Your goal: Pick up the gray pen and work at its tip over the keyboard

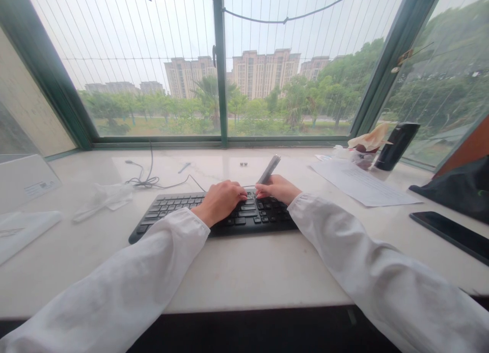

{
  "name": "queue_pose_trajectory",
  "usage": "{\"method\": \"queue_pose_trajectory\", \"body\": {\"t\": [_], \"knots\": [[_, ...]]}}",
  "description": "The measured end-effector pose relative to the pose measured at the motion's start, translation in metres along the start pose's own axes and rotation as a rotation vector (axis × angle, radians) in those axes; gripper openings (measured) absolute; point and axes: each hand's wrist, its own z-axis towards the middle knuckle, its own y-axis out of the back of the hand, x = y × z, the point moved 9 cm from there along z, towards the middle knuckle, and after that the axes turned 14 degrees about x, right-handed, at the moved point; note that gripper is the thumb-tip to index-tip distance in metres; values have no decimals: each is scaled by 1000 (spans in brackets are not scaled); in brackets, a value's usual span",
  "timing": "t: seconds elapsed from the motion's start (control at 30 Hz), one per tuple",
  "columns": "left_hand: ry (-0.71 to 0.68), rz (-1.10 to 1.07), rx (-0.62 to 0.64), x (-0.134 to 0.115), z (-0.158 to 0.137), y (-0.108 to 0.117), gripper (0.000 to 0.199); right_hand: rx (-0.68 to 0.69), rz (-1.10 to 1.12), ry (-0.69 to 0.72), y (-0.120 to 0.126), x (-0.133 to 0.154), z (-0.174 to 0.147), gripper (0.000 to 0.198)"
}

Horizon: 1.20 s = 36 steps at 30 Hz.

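Light, stiff, prob. skiddy: hold by the edges

The black keyboard (244, 215) lies flat on the white counter (244, 276), under both hands. Prob. light, hard plastic that could slide on the smooth surface; best steadied by its front edge or ends, b/c the keys (164, 205) would likely give or tip under load. The left hand (219, 201) rests over the middle, fingers curled and close together; can't tell if the tips pinch anything (they're partly hidden). The right hand (281, 189) has thumb and fingers pinched round a grey pen-like tool (270, 168), tilted, w/ its lower end down by the keys. Tool looks rigid, smooth, prob. light too; a low hold, as here, should give max. control. Thin cable (172, 185) behind looks flexible; don't tug.
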Motion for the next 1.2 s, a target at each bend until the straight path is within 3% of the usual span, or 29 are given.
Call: {"method": "queue_pose_trajectory", "body": {"t": [0.27,0.4,0.6,0.73,0.93,1.2], "knots": [[10,-17,24,1,1,-1,23,6,-24,29,0,0,4,9],[7,-37,30,3,3,-2,23,-34,-95,40,2,-1,4,2],[-4,-18,52,2,5,-7,23,-119,-248,65,3,0,4,8],[-17,7,77,1,7,-10,23,-123,-332,77,-1,10,-1,9],[-71,35,53,-3,6,-9,23,-65,-528,210,-4,34,-14,13],[-94,43,-6,-5,4,-5,22,-9,-409,189,-7,34,-18,11]]}}
